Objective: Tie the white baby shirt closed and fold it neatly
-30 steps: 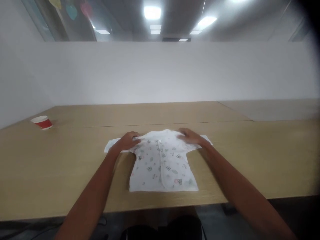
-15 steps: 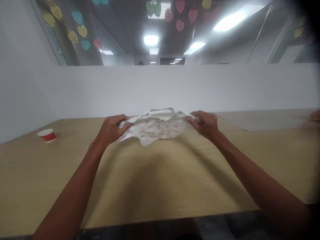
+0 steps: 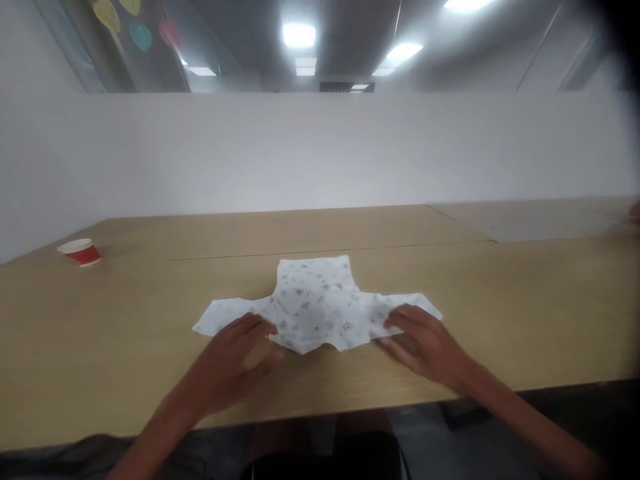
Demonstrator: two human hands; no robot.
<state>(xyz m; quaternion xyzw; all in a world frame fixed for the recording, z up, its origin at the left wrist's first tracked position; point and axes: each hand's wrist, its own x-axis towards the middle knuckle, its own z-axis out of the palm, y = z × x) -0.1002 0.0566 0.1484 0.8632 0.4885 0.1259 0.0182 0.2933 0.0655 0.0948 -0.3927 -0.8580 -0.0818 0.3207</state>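
Observation:
A small white shirt with a scattered dark print (image 3: 315,300) lies spread on the wooden table, sleeves out to both sides, its body pointing away from me. Over the lower edge of the left sleeve is my left hand (image 3: 240,350), thumb and fingers apart and slightly blurred. My right hand (image 3: 420,340) rests at the right sleeve, fingers loosely bent and apart, also a little smeared. Neither hand grips the cloth. Whether the fingertips press on the fabric cannot be made out.
A red and white paper cup (image 3: 81,252) stands on the table (image 3: 150,373) at the far left. Behind the table rises a white wall (image 3: 310,153) with glass above it. Part of another person's hand (image 3: 635,212) shows at the right edge.
The shirt was held up, bunched between both hands; now it lies flat on the table. Both hands have let go and come down nearer to me. The view has tilted downward.

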